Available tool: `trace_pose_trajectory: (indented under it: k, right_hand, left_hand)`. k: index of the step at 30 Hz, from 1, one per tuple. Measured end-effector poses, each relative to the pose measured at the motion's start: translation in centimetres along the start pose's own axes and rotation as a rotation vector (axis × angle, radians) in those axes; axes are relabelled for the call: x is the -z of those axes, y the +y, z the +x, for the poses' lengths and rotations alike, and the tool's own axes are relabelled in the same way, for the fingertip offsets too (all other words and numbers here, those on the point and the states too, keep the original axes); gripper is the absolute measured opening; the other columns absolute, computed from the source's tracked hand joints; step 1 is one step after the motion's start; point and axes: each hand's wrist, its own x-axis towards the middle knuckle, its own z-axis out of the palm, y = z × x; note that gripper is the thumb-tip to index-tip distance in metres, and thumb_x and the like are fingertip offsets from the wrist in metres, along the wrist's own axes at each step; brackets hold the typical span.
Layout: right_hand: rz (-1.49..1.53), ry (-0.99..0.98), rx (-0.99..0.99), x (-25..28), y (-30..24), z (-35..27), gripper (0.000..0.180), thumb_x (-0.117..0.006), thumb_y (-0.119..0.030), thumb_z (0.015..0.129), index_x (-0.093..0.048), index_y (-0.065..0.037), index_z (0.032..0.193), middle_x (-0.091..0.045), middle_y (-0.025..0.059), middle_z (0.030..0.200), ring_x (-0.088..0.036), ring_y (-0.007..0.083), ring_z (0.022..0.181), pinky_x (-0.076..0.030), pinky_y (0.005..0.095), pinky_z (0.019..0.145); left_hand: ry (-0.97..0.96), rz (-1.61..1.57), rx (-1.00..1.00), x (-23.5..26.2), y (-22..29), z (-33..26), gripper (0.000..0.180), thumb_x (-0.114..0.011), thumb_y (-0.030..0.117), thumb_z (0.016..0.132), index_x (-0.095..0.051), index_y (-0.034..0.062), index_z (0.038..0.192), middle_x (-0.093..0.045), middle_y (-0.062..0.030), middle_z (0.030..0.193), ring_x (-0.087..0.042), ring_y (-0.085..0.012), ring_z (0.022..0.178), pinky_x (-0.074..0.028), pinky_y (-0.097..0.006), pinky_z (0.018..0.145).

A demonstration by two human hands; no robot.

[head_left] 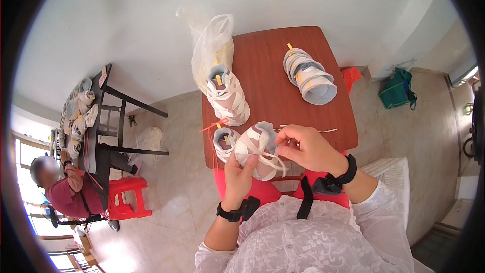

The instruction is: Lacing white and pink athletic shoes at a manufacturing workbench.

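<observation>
A cream and pale-pink shoe upper (pixel 251 144) is tilted over the table's near edge, with my left hand (pixel 237 178) closed round its side and toe. Its off-white shoelace (pixel 271 161) hangs in loops across the front. My right hand (pixel 306 146) is at the shoe's opening, fingers curled and pinched on what looks like the lace; the fingertips partly hide it. Another loose lace end (pixel 323 131) runs over the tabletop beyond that hand. Just left of the held shoe sits a second upper (pixel 222 143) with a yellow tab.
On the brown table (pixel 270 86) stand nested laced uppers (pixel 228 98) at left and a stack of pale uppers (pixel 312 78) at back right. A plastic bag (pixel 216 35) leans behind. A person (pixel 76 194) works at another table, left. A green bag (pixel 397 90) lies on the floor.
</observation>
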Motion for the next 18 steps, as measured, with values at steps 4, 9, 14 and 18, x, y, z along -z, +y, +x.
trace_pose_trajectory:
  k: [4, 9, 14, 18]
  right_hand:
    - [-0.091, -0.004, 0.12, -0.8, -0.1, -0.2, 0.012, -0.071, -0.014, 0.079, -0.066, -0.004, 0.084, -0.058, 0.0072, 0.089, -0.057, 0.0213, 0.069, -0.046, 0.034, 0.064]
    - [-0.266, 0.14, 0.212, -2.3, 0.1, 0.1, 0.011, -0.073, -0.011, 0.075, -0.07, -0.006, 0.084, -0.059, 0.0064, 0.095, -0.055, 0.0244, 0.085, -0.046, 0.036, 0.074]
    - [-0.223, 0.166, 0.243, -2.6, 0.9, 0.3, 0.013, -0.073, -0.009, 0.073, -0.072, -0.006, 0.086, -0.059, 0.0067, 0.099, -0.052, 0.0266, 0.092, -0.046, 0.039, 0.08]
    - [-0.138, 0.17, 0.332, -2.5, 1.4, 0.7, 0.008, -0.073, -0.009, 0.073, -0.069, -0.005, 0.079, -0.06, 0.0062, 0.099, -0.052, 0.025, 0.088, -0.043, 0.0382, 0.08]
  left_hand:
    - [-0.015, 0.034, 0.008, -0.1, -0.1, 0.0, 0.033, -0.06, 0.008, 0.095, -0.054, 0.0002, 0.127, -0.064, -0.0049, 0.116, -0.059, -0.0124, 0.104, -0.047, -0.028, 0.089]
    - [-0.04, -0.088, 0.066, -0.4, -0.7, -0.3, 0.034, -0.06, 0.009, 0.095, -0.053, -0.0002, 0.128, -0.062, -0.006, 0.12, -0.058, -0.0139, 0.108, -0.046, -0.03, 0.093]
    - [-0.024, -0.314, 0.151, -0.7, -1.2, -0.4, 0.037, -0.06, 0.012, 0.095, -0.052, -0.0008, 0.129, -0.059, -0.008, 0.126, -0.056, -0.0166, 0.114, -0.043, -0.034, 0.099]
    - [-0.072, -0.417, 0.237, -0.2, -1.5, -0.3, 0.035, -0.061, 0.011, 0.095, -0.053, 0.0008, 0.128, -0.061, -0.0064, 0.123, -0.057, -0.0158, 0.111, -0.045, -0.033, 0.097]
